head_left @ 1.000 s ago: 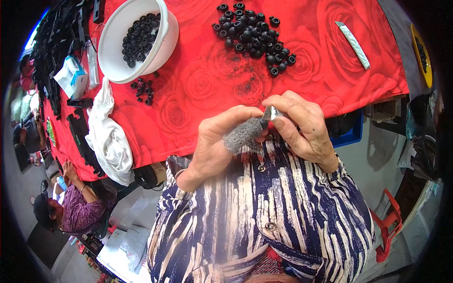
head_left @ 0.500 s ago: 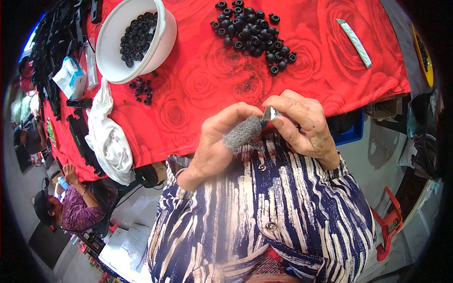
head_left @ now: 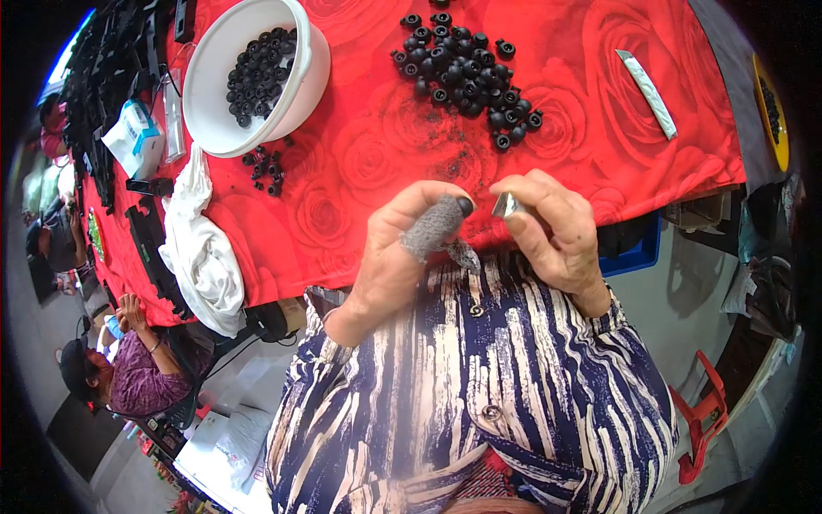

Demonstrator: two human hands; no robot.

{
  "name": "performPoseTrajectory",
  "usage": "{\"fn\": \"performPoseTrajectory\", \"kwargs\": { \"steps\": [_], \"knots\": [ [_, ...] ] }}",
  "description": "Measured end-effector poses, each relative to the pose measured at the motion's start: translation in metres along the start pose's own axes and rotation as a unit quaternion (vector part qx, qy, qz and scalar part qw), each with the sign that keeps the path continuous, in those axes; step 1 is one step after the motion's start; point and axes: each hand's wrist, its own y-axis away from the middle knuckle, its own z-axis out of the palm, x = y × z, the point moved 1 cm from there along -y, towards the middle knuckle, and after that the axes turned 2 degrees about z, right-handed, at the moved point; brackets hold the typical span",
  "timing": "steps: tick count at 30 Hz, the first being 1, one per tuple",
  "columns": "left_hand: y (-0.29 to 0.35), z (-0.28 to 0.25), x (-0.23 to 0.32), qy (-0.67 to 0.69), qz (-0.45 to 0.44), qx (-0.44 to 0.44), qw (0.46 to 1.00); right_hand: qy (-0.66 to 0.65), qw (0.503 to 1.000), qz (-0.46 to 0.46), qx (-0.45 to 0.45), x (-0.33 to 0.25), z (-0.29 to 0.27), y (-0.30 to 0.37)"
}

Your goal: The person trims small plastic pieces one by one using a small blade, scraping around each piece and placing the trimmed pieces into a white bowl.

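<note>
My left hand pinches a small round black part between thumb and forefinger. Grey fabric wrapping covers a digit of that hand, and another finger below it is wrapped too. A short way to the right, my right hand grips a small metal blade between thumb and fingers, its edge pointing toward the black part but apart from it. On the red cloth beyond lies a pile of similar black parts, with dark crumbs scattered in front of it.
A white bowl holding black parts stands at the far left, with a few small black pieces beside it. A white cloth hangs over the left table edge. A wrapped white strip lies at right. Another person sits at left.
My hands have come apart: the blade has moved off the black part to the right. The black part now shows at my left fingertips.
</note>
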Motion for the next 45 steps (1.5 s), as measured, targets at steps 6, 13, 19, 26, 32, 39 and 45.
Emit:
{"fn": "performPoseTrajectory", "kwargs": {
  "steps": [6,13,19,26,32,39,45],
  "knots": [
    [0.004,0.003,0.005,0.006,-0.024,-0.019,1.000,0.016,1.000,-0.012,0.002,0.004,0.005,-0.003],
    [0.008,0.006,0.007,0.018,-0.071,-0.015,0.997,0.009,0.999,-0.016,-0.033,0.005,0.007,-0.002],
    [0.008,0.003,0.006,0.015,-0.067,-0.051,0.996,0.001,0.999,-0.022,-0.044,0.005,0.005,-0.002],
    [0.009,0.005,0.007,0.046,-0.090,-0.039,0.994,-0.011,0.998,-0.018,-0.055,0.006,0.004,-0.002],
    [0.008,0.004,0.005,0.045,-0.081,-0.039,0.995,-0.013,0.998,-0.012,-0.060,0.006,0.003,-0.001],
    [0.006,0.004,0.006,0.045,-0.072,-0.058,0.995,-0.016,0.998,-0.016,-0.066,0.004,0.000,-0.005],
    [0.003,-0.003,-0.002,0.085,-0.098,-0.049,0.990,-0.004,0.992,-0.061,-0.110,0.008,-0.004,-0.007]
  ]
}}
